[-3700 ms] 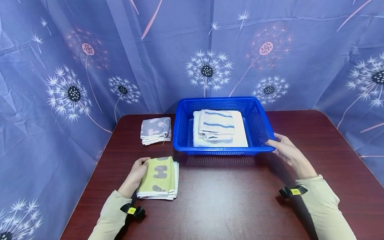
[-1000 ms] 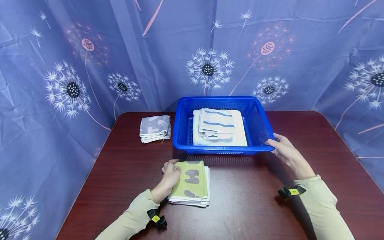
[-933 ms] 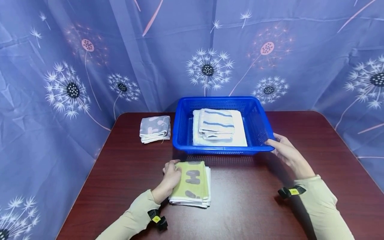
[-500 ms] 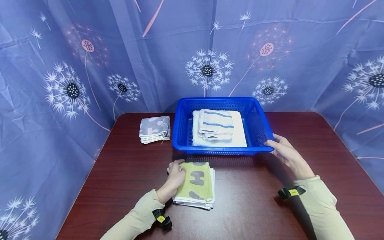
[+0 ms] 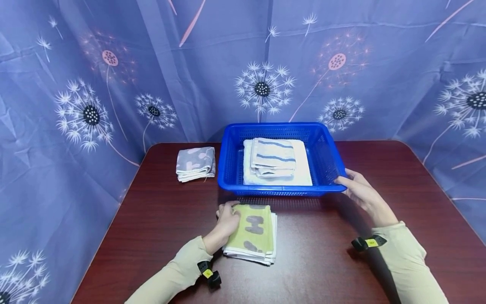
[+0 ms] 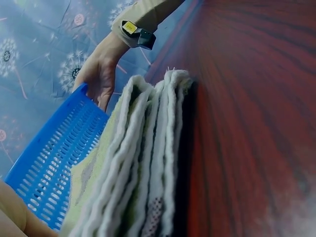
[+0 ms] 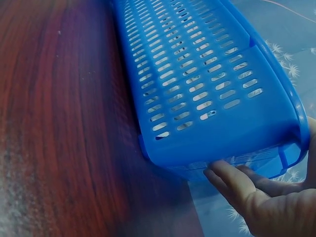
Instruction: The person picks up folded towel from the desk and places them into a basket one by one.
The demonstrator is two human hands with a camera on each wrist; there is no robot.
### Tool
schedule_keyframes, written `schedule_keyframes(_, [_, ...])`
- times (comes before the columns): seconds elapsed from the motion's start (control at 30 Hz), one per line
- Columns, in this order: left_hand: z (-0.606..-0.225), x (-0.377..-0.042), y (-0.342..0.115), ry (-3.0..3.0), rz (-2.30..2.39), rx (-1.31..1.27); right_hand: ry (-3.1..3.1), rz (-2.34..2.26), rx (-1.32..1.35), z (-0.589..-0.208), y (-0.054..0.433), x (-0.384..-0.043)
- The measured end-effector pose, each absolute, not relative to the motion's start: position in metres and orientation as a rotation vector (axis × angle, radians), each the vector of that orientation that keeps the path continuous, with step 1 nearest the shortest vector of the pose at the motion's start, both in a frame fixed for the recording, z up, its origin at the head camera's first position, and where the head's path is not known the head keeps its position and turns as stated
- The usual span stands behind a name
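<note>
Yellow-grey towel (image 5: 247,232): left hand (image 5: 228,220) pinched one side, so the far folds risked splaying.
Blue basket (image 5: 282,188): right hand (image 5: 361,192) gripped a corner; tugging risked skewing it.

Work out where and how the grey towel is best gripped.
Take the grey towel by its left edge, coming from the left and pinching all layers together; that seems safest, as it lies folded flat, its layers exposed at the near edge, with the basket close on its right.
</note>
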State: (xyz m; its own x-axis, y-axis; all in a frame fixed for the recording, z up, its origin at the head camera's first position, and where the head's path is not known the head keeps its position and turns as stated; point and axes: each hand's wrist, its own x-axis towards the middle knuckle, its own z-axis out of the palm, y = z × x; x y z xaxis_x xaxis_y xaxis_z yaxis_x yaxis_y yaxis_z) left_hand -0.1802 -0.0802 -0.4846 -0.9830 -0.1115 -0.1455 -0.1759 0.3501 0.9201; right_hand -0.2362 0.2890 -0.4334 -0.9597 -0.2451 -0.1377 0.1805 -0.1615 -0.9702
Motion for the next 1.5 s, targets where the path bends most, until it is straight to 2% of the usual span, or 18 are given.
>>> schedule_keyframes(0.63, [-0.485,-0.188,-0.051,2.594,1.688,-0.265,1.803,-2.233,-0.1,-0.434,0.288,-0.236])
schedule_keyframes(1.23, [-0.485,-0.186,-0.03,2.623,1.78,-0.445,1.868,-2.181,-0.051,-0.429,0.287,-0.235])
schedule_keyframes(1.33, [-0.483,-0.188,-0.035,2.61,1.723,-0.372,1.855,-2.195,-0.057,-0.43,0.287,-0.235])
schedule_keyframes(1.5, [-0.48,-0.19,-0.052,2.613,1.538,-0.103,1.821,-2.222,-0.071,-0.433,0.287,-0.234])
